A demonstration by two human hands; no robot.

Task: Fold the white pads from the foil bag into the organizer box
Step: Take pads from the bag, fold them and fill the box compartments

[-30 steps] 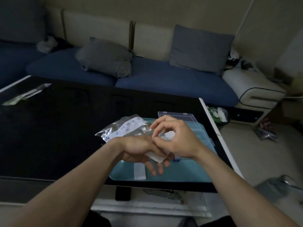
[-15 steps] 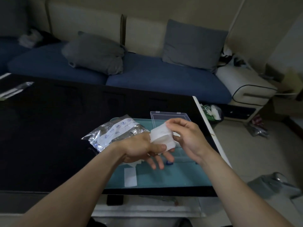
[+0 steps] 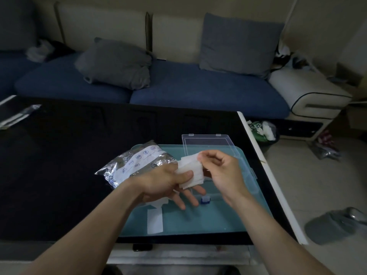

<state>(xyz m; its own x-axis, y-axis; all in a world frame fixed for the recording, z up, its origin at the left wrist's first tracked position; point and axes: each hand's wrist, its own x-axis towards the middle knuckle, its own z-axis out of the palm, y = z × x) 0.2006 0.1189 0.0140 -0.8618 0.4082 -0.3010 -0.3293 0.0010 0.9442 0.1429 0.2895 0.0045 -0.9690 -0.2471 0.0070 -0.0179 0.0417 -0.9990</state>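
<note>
Wide blue sofa (image 3: 198, 92) runs along the back wall, two grey cushions (image 3: 117, 63) propped on its seat. In front of it, the black table (image 3: 59, 165) fills the left and middle of the room, its white edge running down the right side. On the table's near right corner sits a teal tray (image 3: 218, 221), and that's where all the action is. At the tray's far left edge lies the crinkled foil bag (image 3: 135, 165), silver with a white printed label, partly hanging over onto the black surface. The clear organizer box (image 3: 208, 140) stands at the tray's far side with its lid lifted open, and its body runs under the hands toward a small blue latch (image 3: 205, 200) showing near the fingertips.

Now the hands, both up over the tray. The left hand (image 3: 164, 183) has its thumb pressed down on the white pad (image 3: 191, 172), clamping it against the fingers beneath, while the other fingers stretch out loose below. The right hand (image 3: 222, 171) is curled, thumb and forefinger pinching the pad's top right corner. So the pad is in the air between both hands, above the box, a few layers visible at its edges. A flat white strip (image 3: 155, 221) lies on the tray below the left wrist.
</note>
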